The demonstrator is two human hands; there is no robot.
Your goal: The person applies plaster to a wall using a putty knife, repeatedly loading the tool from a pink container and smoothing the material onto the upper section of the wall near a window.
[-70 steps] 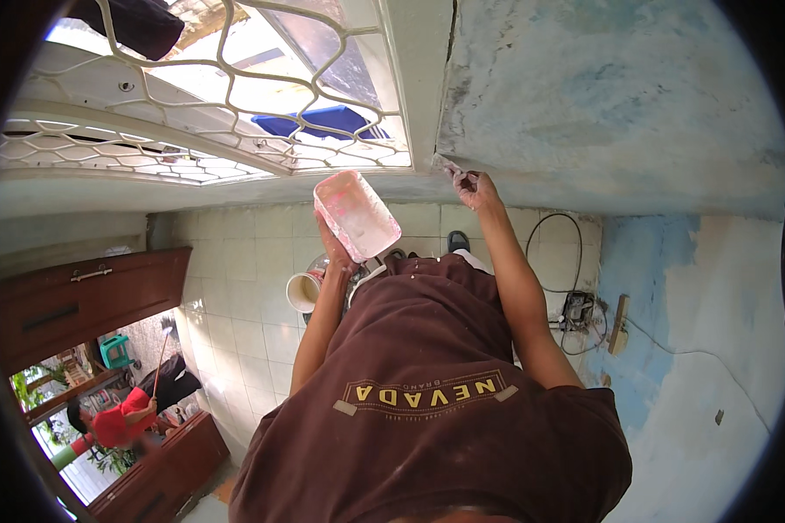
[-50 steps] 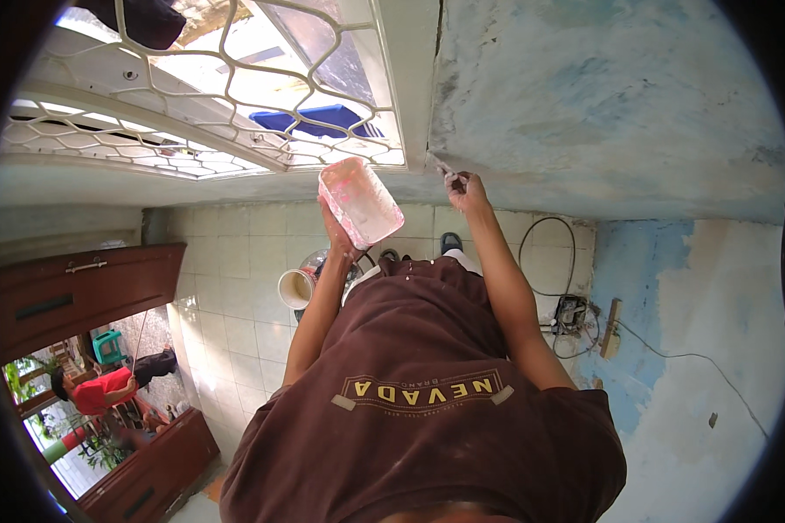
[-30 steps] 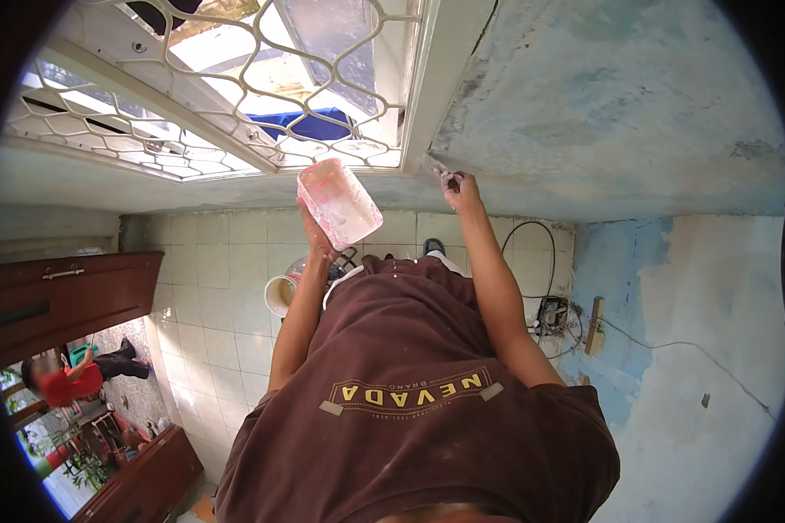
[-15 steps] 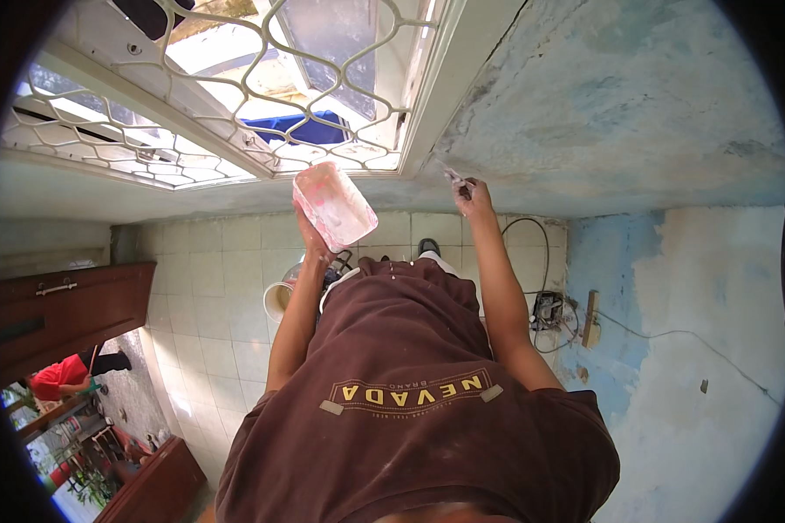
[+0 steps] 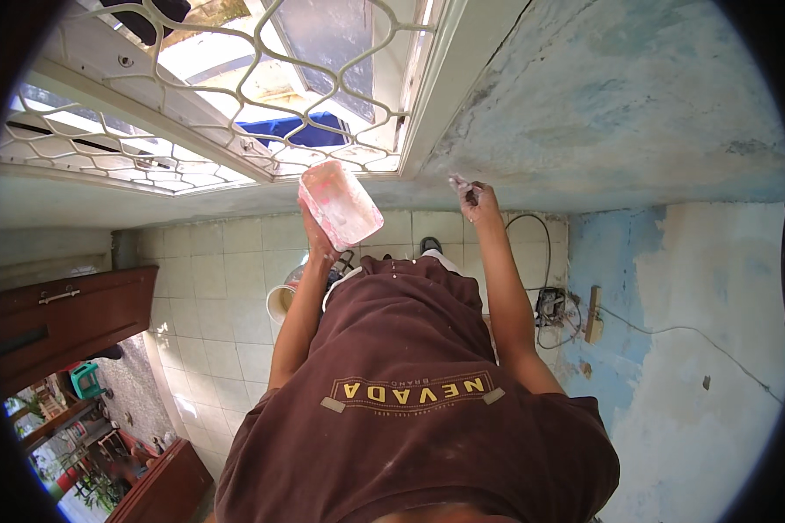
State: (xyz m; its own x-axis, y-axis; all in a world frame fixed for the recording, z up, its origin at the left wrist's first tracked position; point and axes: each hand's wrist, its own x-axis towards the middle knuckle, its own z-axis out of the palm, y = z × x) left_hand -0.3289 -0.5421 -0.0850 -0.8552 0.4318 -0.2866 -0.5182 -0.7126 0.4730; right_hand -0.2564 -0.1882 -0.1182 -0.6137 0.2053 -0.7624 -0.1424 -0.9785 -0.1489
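Note:
My left hand (image 5: 316,228) is raised and grips a pink, paint-smeared rectangular tub (image 5: 340,203) from below, just under the window frame. My right hand (image 5: 478,202) is raised too and holds a small scraper (image 5: 459,184) whose tip touches the patchy blue wall (image 5: 619,105) beside the white window frame (image 5: 449,78). My brown shirt (image 5: 419,392) fills the lower middle of the view.
A window with a white curved metal grille (image 5: 235,78) sits upper left. Below lie a pale tiled floor (image 5: 209,296), a white bucket (image 5: 281,302), a tangle of cables with a socket (image 5: 554,305), and a dark wooden door (image 5: 61,322) at left.
Both raised hands have stayed at the wall, with small shifts of the scraper hand by the window frame. The view has turned, so the window grille now fills more of the top.

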